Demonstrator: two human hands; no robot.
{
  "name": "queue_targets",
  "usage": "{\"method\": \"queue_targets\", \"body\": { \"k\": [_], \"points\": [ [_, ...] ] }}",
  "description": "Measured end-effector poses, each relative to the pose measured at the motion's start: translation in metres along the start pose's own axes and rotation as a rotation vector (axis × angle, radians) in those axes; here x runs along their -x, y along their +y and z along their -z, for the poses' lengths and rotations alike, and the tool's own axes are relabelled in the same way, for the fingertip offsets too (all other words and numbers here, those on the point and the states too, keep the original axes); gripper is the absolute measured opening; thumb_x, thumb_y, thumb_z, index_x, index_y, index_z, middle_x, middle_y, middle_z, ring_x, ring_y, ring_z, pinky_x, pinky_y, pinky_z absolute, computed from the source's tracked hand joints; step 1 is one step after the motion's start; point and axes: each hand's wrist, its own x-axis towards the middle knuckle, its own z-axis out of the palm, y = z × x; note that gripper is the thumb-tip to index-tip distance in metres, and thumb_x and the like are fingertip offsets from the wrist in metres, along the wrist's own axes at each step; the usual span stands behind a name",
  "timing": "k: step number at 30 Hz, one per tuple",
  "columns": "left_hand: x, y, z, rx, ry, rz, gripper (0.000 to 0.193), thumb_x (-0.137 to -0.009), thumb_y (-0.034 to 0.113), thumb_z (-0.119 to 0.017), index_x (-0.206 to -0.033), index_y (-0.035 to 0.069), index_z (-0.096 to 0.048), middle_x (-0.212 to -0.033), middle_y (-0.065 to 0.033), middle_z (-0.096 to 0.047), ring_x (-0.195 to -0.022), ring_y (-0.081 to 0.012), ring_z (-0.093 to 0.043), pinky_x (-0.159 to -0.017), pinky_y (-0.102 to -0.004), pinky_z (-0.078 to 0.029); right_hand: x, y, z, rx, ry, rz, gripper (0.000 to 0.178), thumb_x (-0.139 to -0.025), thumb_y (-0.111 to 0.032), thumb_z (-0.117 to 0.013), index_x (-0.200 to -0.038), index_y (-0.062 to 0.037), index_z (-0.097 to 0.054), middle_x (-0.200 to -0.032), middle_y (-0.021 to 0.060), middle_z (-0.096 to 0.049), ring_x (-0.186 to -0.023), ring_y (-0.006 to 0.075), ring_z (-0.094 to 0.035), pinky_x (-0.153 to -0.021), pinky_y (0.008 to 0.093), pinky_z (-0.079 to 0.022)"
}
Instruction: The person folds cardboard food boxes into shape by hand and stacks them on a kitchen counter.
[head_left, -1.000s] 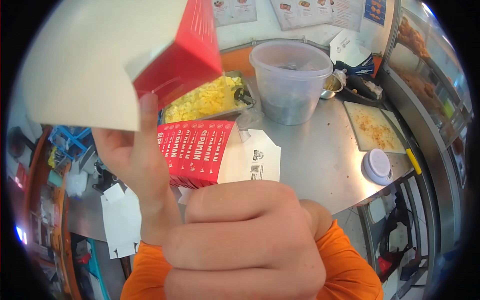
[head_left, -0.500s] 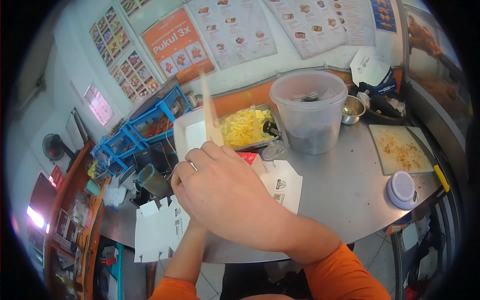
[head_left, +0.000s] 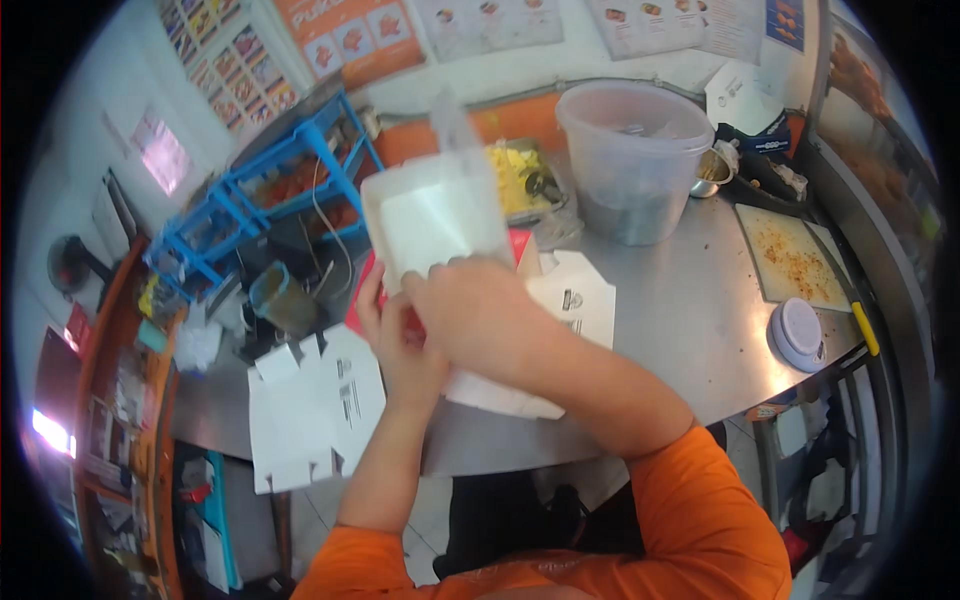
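Observation:
Between my hands is a partly folded cardboard takeaway box (head_left: 430, 225), white inside with red outer sides, its open inside facing me. My left hand (head_left: 402, 345) is closed on the box's near side, thumb and fingers around the red wall. Crossing in front of it, my right hand (head_left: 475, 310) has its fingers curled over the near edge; its fingertips are partly hidden. One upright flap at the far side is blurred by motion. Flat white box blanks lie on the steel table, one to the left (head_left: 325, 405) and one to the right (head_left: 585, 300).
Behind the box stand a metal tray of yellow chopped food (head_left: 515, 185) and a big translucent bucket (head_left: 635, 165). At right are a cutting board (head_left: 790, 262), a yellow-handled knife (head_left: 864, 328) and a lilac-lidded tub (head_left: 797, 335). Blue racks (head_left: 250, 198) and a jug (head_left: 280, 300) are at left.
The box has tilted so more of its white inside and red sides show. My right hand has shifted right and lower, uncovering my left hand's fingers. My view has moved too.

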Motion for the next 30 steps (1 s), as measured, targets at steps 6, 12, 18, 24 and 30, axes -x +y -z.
{"method": "queue_targets", "body": {
  "k": [6, 12, 18, 24, 30],
  "points": [
    [-0.001, 0.006, -0.002, 0.009, 0.046, -0.109, 0.043, -0.088, 0.000, -0.076, -0.129, 0.000, -0.062, -0.158, -0.0261, -0.043, -0.142, -0.0436, -0.051, -0.107, -0.0456, -0.053, 0.018, 0.004, 0.004, 0.188, -0.036, -0.151, 0.016, -0.088, -0.011, -0.067, -0.102, -0.0062, -0.071, -0.090, 0.0182, -0.075, -0.088, 0.0391, -0.075, -0.082, 0.0509, -0.058],
    [0.014, 0.019, -0.008, 0.086, -0.187, -0.098, 0.052, -0.091, 0.011, -0.075, -0.139, 0.001, -0.058, -0.144, -0.0231, -0.058, -0.137, -0.0443, -0.054, -0.114, -0.0520, -0.047, 0.123, 0.047, 0.026, -0.426, 0.309, -0.525, 0.027, -0.103, -0.002, -0.064, -0.130, -0.0013, -0.067, -0.114, 0.0161, -0.076, -0.102, 0.0235, -0.074, -0.089, 0.0333, -0.057],
    [0.021, 0.024, -0.003, -0.146, -0.355, -0.263, 0.055, -0.090, 0.036, -0.079, -0.135, 0.007, -0.067, -0.142, -0.0153, -0.064, -0.138, -0.0383, -0.054, -0.122, -0.0565, -0.033, 0.193, 0.021, -0.005, -0.818, 0.439, -0.722, 0.043, -0.110, -0.006, -0.059, -0.152, 0.0003, -0.051, -0.138, 0.0101, -0.067, -0.124, 0.0184, -0.065, -0.103, 0.0349, -0.053],
    [0.027, 0.024, -0.012, -0.268, -0.356, -0.258, 0.059, -0.086, 0.036, -0.081, -0.138, 0.011, -0.067, -0.140, -0.0136, -0.064, -0.138, -0.0359, -0.053, -0.122, -0.0551, -0.033, 0.188, 0.026, -0.048, -0.907, 0.249, -0.708, 0.042, -0.110, -0.007, -0.059, -0.151, -0.0014, -0.050, -0.135, 0.0095, -0.068, -0.122, 0.0151, -0.063, -0.103, 0.0332, -0.051],
    [0.027, 0.022, -0.014, -0.224, -0.326, -0.258, 0.059, -0.082, 0.028, -0.079, -0.137, 0.012, -0.068, -0.138, -0.0137, -0.065, -0.137, -0.0359, -0.054, -0.121, -0.0548, -0.035, 0.164, 0.041, -0.072, -0.878, 0.151, -0.656, 0.039, -0.109, -0.001, -0.057, -0.148, 0.0012, -0.050, -0.139, 0.0106, -0.066, -0.125, 0.0151, -0.064, -0.106, 0.0345, -0.052]
  ]
}}
